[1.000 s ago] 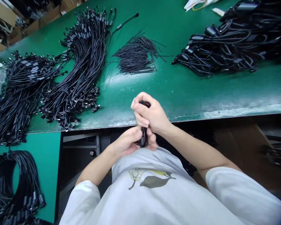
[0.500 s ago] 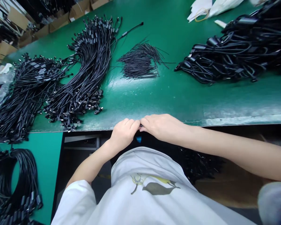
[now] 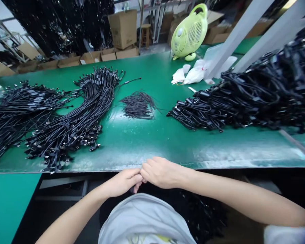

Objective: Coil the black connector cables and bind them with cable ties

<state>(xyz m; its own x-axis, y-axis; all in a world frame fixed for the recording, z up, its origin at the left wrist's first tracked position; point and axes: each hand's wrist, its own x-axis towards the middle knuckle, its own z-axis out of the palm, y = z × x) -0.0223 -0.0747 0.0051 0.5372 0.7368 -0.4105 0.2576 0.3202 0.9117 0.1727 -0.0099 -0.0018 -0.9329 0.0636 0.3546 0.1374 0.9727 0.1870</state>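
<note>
My left hand (image 3: pixel 123 183) and my right hand (image 3: pixel 160 173) meet fingertip to fingertip just below the near edge of the green table (image 3: pixel 167 145), in front of my white shirt. Both hands are closed, palms down, with the fingers curled under. Whatever they pinch is hidden beneath them. The nearest things are a small heap of thin black ties (image 3: pixel 137 105) straight ahead and a long bundle of black cables (image 3: pixel 86 112) to its left.
Another cable bundle (image 3: pixel 15 112) lies at the far left and a large tangled cable pile (image 3: pixel 256 98) at the right. A green fan (image 3: pixel 189 32), white bags (image 3: pixel 193 73) and cardboard boxes (image 3: pixel 123 28) stand behind. More black cables (image 3: pixel 203 213) hang below the table.
The hands dropped from holding a black cable loop upright to meeting low at the table edge, where the cable no longer shows. The view has tilted up, showing the fan and boxes.
</note>
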